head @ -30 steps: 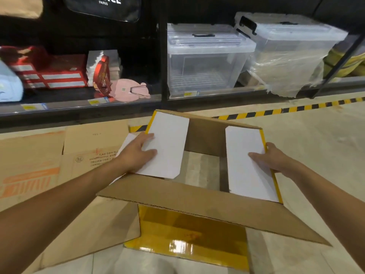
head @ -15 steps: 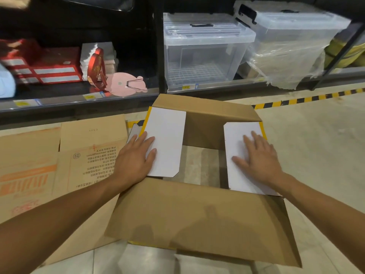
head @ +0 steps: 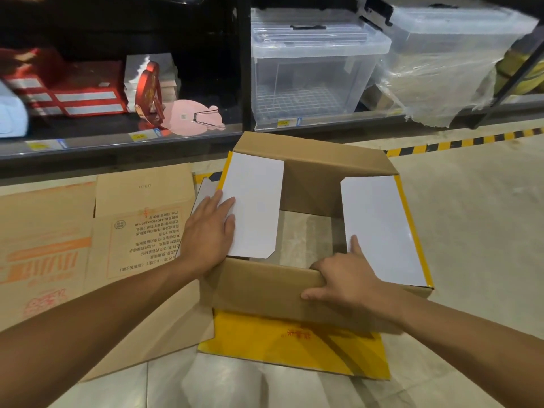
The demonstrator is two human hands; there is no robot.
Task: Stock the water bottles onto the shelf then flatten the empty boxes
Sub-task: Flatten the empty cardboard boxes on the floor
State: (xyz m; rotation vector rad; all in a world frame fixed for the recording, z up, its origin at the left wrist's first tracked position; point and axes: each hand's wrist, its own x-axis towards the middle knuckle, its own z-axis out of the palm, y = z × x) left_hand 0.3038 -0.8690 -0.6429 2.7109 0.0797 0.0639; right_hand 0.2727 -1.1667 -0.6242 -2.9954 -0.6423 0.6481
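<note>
While open, box (head: 259, 293) under hands (head: 209, 231) (head: 350, 279)

Left hand (head: 210, 231) flat, right hand (head: 347, 278) curled

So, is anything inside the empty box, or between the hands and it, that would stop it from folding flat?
Nothing visible does. The left hand rests flat on the left white flap of the box, and the right hand grips its near wall. Inside, only bare floor shows through the open bottom.
</note>
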